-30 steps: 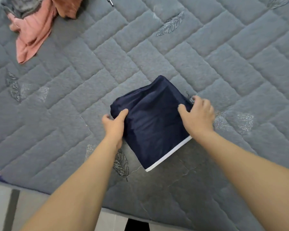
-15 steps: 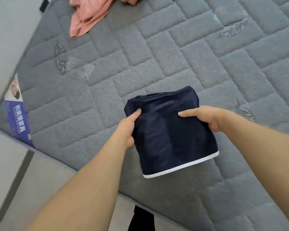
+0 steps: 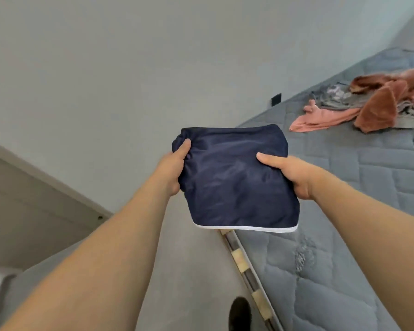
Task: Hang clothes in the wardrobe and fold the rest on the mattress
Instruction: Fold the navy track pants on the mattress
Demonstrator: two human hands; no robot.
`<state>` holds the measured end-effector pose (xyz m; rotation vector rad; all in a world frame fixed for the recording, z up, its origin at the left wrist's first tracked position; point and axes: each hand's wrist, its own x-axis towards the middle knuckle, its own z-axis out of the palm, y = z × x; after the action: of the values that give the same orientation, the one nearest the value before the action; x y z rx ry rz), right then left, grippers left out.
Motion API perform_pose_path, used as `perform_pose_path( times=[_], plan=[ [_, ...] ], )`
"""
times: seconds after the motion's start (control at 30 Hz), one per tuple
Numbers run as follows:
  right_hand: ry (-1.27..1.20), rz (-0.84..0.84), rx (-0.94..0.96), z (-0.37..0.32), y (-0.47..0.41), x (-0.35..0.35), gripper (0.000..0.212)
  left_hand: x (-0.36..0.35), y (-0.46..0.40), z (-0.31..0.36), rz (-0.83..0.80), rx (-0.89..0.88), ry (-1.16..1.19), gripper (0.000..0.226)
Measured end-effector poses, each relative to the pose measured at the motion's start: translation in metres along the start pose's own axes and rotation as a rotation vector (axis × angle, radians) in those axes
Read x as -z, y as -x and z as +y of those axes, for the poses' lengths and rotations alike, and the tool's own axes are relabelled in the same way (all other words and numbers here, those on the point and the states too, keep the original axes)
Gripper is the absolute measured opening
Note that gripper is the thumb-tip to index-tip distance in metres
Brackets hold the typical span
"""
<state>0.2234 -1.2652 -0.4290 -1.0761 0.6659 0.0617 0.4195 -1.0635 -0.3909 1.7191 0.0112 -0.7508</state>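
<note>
A pale wall (image 3: 105, 80) filled the head view, with a grey quilted mattress (image 3: 359, 177) along the right. A folded navy garment (image 3: 234, 185) with a white hem was held in the air beside the mattress edge, the left hand (image 3: 173, 170) and right hand (image 3: 289, 175) each pinching a side, thumbs on top. Pink and rust clothes (image 3: 359, 108) lay heaped farther up the mattress.

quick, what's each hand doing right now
Left hand: grips the left side of the folded navy shorts.
Right hand: grips their right side.
</note>
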Motion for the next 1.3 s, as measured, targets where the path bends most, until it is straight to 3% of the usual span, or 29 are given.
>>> perform_pose_path(
  times=[0.13,0.27,0.5,0.6,0.7,0.83,0.97,1.07,1.13,1.23,1.3],
  plan=[
    [0.084,-0.165,0.078,-0.079,0.060,-0.133,0.072,0.114,0.128,0.092,0.215,-0.155,0.049,0.046],
    [0.159,-0.355,0.132,-0.132,0.123,-0.272,0.070,0.224,0.259,0.153,0.451,-0.269,0.108,0.043],
    [0.327,-0.703,0.294,-0.164,0.255,-0.486,0.072,0.368,0.489,0.176,0.819,-0.435,0.169,0.043],
    [0.369,-0.851,0.337,-0.149,0.316,-0.560,0.071,0.408,0.581,0.161,0.976,-0.506,0.171,0.046],
    [0.397,-1.030,0.353,-0.123,0.378,-0.623,0.064,0.442,0.667,0.141,1.194,-0.595,0.181,0.031],
    [0.414,-1.219,0.382,-0.086,0.457,-0.695,0.059,0.478,0.774,0.110,1.418,-0.635,0.192,0.035],
    [0.467,-1.354,0.400,-0.040,0.529,-0.760,0.067,0.504,0.868,0.051,1.379,-0.544,0.241,0.075],
    [0.521,-1.404,0.373,0.007,0.577,-0.805,0.075,0.526,0.927,-0.003,1.330,-0.539,0.277,0.085],
    [0.563,-1.443,0.348,0.039,0.605,-0.833,0.071,0.544,0.958,-0.037,1.422,-0.500,0.300,0.090],
    [0.663,-1.505,0.297,0.084,0.640,-0.872,0.067,0.575,0.997,-0.081,1.589,-0.504,0.269,0.048],
    [0.709,-1.522,0.254,0.111,0.656,-0.897,0.065,0.597,1.015,-0.102,1.658,-0.480,0.259,0.033]
  ],
)
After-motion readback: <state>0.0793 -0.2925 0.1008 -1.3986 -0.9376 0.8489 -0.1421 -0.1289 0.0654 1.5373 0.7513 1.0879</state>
